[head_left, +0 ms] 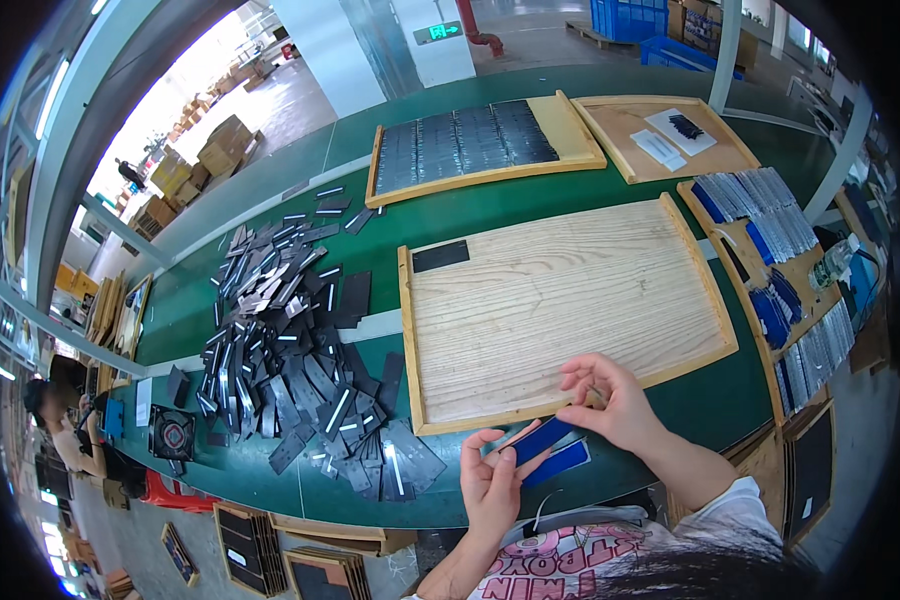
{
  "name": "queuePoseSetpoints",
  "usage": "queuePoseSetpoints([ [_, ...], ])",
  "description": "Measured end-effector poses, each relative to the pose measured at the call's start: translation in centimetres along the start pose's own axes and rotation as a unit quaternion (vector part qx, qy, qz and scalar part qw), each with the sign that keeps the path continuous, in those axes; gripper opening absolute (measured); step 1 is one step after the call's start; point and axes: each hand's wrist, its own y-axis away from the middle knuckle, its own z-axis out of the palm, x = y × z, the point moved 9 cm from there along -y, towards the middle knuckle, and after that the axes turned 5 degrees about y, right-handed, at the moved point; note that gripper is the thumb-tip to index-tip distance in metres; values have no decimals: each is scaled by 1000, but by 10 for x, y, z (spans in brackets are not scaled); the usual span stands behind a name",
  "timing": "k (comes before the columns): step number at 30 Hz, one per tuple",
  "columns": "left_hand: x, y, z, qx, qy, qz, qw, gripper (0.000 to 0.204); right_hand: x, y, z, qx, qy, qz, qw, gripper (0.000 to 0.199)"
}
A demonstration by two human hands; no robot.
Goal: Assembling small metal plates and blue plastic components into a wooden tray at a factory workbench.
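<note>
My left hand [490, 485] pinches a flat blue strip [538, 438] between thumb and fingers, just below the front edge of a wooden tray [560, 310]. My right hand [615, 408] is at the strip's right end, its thumb against the corner and its other fingers curled above; the exact grip is partly hidden. Below the held strip is a second blue strip [558, 462], near the table's front edge. Inside the tray, one black rectangular piece [440, 256] lies in the far left corner.
Left of the tray spreads a heap of black flat pieces [280, 350]. Behind are a tray of dark strips [460, 145] and a board with white papers [625, 120]. A rack of silver and blue strips [770, 255] stands right. A small fan [173, 437] and a seated person [70, 430] are far left.
</note>
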Motion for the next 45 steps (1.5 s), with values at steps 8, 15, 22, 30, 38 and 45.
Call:
queuePoseSetpoints([
  [8,11,-3,-22,39,-43,40,997,24,6,0,-1,-13,-94,69,993,29],
  [15,0,-2,-47,61,54,-40,996,13,-4,5,5,-24,-126,20,992,35],
  [22,-30,14,-30,-35,162,-192,967,21,-29,22,58,-235,-72,-90,965,40],
  [30,114,17,-71,163,-661,227,697,53,-56,-89,53,-80,306,-221,923,37],
  [38,110,16,-68,151,-737,199,629,45,-8,-207,79,45,375,-237,895,36],
  [45,127,24,-83,190,-649,172,717,55,4,-233,85,53,378,-184,906,38],
])
